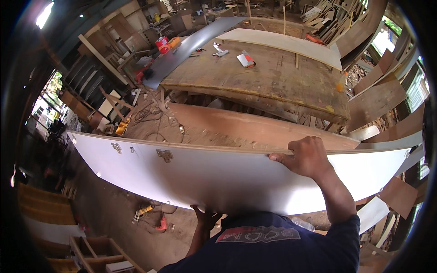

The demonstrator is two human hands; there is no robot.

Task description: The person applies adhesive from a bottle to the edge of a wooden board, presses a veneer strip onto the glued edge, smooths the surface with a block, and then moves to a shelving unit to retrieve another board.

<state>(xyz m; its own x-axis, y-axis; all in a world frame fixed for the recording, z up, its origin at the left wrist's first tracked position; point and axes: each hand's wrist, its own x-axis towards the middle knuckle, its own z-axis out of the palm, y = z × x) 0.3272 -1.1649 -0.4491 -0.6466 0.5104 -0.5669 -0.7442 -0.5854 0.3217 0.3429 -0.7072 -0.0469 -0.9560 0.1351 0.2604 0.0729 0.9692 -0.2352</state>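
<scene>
A long white panel (pixel 218 179) with a bare wood edge stretches in front of my body, its white face toward me. Metal hinges (pixel 165 155) are fixed near its upper edge on the left. My right hand (pixel 307 157) is closed over the upper edge, with the thumb on the white face. Under the lower edge, my left hand (pixel 207 219) grips the panel from below; the panel hides part of its fingers.
Beyond the panel stands a wooden workbench (pixel 255 82) bearing a long pale board (pixel 287 43) and hand tools. A brown board (pixel 259 125) lies before it. Power tools (pixel 161 223) with cords rest on the floor at lower left. Wood sheets (pixel 378 104) lean at right.
</scene>
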